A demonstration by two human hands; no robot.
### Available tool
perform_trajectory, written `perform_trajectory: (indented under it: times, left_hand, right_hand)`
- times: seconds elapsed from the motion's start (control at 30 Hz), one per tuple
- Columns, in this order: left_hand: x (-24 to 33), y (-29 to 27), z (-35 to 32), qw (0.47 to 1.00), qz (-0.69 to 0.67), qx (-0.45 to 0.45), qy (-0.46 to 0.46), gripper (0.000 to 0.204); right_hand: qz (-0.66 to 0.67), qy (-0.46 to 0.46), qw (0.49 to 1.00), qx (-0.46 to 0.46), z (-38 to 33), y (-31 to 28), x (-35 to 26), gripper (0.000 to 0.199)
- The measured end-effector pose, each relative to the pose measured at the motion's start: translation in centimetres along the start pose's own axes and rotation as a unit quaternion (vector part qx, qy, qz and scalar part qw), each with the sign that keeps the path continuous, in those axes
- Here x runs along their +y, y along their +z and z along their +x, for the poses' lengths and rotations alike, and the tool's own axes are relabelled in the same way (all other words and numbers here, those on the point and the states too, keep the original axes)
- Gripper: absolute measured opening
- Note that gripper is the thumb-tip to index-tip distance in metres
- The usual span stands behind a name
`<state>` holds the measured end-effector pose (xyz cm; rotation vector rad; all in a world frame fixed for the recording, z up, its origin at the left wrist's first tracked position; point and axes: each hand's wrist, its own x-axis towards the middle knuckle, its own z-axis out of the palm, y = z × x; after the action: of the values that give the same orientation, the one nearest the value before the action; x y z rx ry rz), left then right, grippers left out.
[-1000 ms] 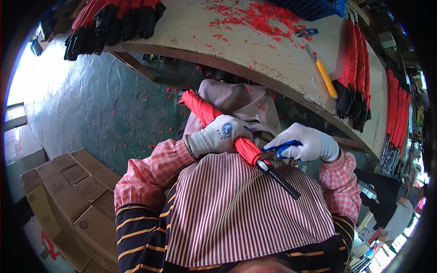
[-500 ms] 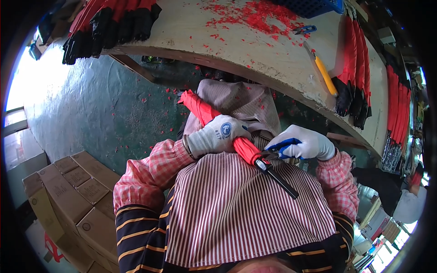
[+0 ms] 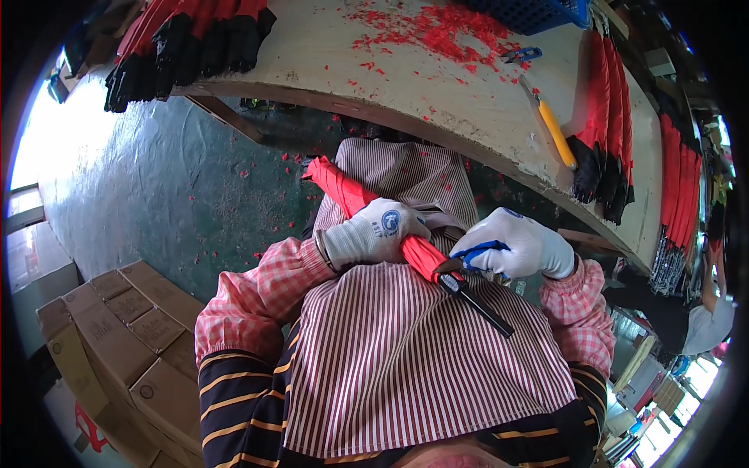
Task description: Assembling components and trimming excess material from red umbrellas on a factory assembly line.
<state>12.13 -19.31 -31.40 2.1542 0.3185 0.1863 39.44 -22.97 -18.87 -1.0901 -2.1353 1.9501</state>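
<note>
My left hand, in a white knitted glove, is wrapped round a folded red umbrella lying slantwise across my lap. The umbrella's black shaft points toward me and to the right; the cloth under my left palm is hidden. In my right hand, gloved in white with blue on the palm side, is a pair of thread snips, mostly covered by the fingers. Their dark metal blades touch or nearly touch the umbrella's near end, where the red cloth meets the shaft.
Across the worktable lie red scraps, blue snips and a yellow-handled knife. Bundled red-and-black umbrellas hang over its edge. A blue basket stands at the back. Cardboard boxes are stacked at left; another person is at far right.
My right hand has shifted slightly left, bringing the snips' blades onto or against the end of the umbrella's cloth. My left hand keeps its grip almost unmoved.
</note>
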Motion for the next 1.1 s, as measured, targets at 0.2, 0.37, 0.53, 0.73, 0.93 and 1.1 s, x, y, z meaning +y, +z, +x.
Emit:
perform_trajectory:
  times: [0.2, 0.37, 0.53, 0.73, 0.93, 1.1]
  left_hand:
    - [1.4, -3.6, -0.1, 0.999, -0.032, 0.043, 0.003, 0.036]
    - [-0.1, -8.3, -0.8, 0.96, -0.018, 0.227, -0.164, 0.036]
    - [6.7, -19.1, -1.5, 0.838, -0.512, 0.028, -0.186, 0.049]
    - [2.5, -18.0, -1.8, 0.568, -0.819, -0.067, 0.057, 0.073]
    - [0.3, -15.7, 1.5, 0.447, -0.88, -0.008, 0.163, 0.089]
    - [-1.7, -15.6, 1.3, 0.463, -0.874, 0.004, 0.143, 0.09]
  right_hand:
    - [-0.088, -0.06, 0.971, 0.214, 0.8, -4.4, 2.5, 0.034]
    - [-0.291, -0.001, 0.813, 0.504, 7.1, -10.8, 8.4, 0.043]
    - [-0.439, 0.045, 0.731, 0.52, 11.3, -13.3, 8.0, 0.038]
    - [-0.519, -0.103, 0.576, 0.623, 11.1, -19.2, 2.1, 0.029]
    - [-0.357, -0.016, 0.541, 0.761, 5.8, -38.7, 1.0, 0.033]
    - [-0.455, 0.111, 0.526, 0.71, 8.7, -43.7, 1.1, 0.036]
